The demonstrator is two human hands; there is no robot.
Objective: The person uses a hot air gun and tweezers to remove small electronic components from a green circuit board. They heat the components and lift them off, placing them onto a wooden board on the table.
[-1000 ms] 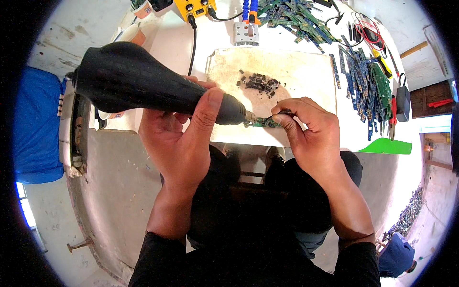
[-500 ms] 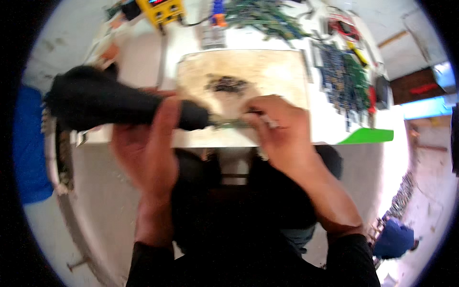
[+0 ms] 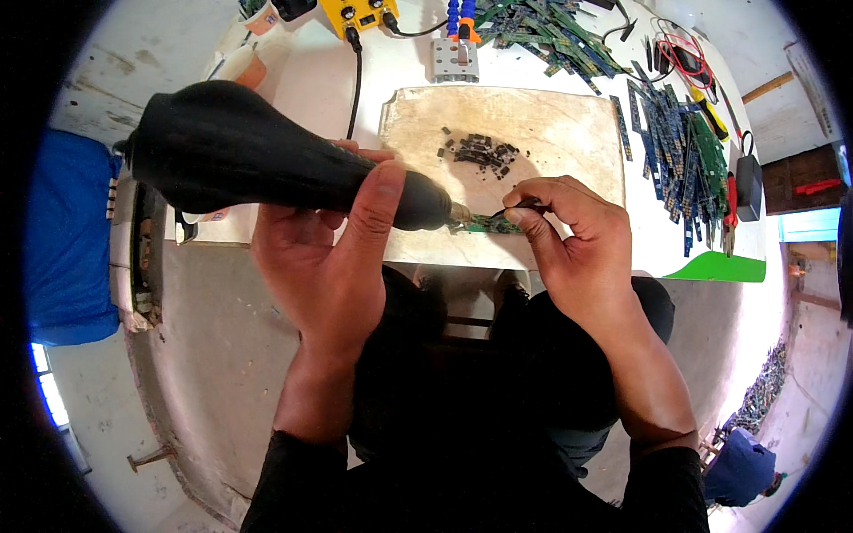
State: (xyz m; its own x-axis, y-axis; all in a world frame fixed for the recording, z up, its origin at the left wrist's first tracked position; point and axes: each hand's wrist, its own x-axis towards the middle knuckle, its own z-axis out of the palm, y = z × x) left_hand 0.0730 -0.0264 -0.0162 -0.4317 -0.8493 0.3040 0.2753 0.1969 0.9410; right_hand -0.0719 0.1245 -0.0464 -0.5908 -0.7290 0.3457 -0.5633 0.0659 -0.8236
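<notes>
My left hand (image 3: 333, 258) grips a large black hot-air tool (image 3: 258, 164), its metal nozzle pointing right at a small green circuit board (image 3: 490, 226) near the front edge of a pale stone slab (image 3: 569, 133). My right hand (image 3: 569, 235) pinches thin black tweezers (image 3: 514, 210) whose tips touch that board. A little heap of small black chips (image 3: 480, 153) lies on the slab behind the board.
Several green circuit boards (image 3: 680, 142) lie in piles at the right and back of the white table. A yellow device (image 3: 360, 15) with a black cable, a small metal vise (image 3: 455, 60), red wires (image 3: 675, 49) and a black adapter (image 3: 748, 188) sit around. Blue cloth (image 3: 67, 240) is at left.
The view swung and blurred, then settled. Both hands keep the same hold, with the nozzle and tweezers still at the small board.
</notes>
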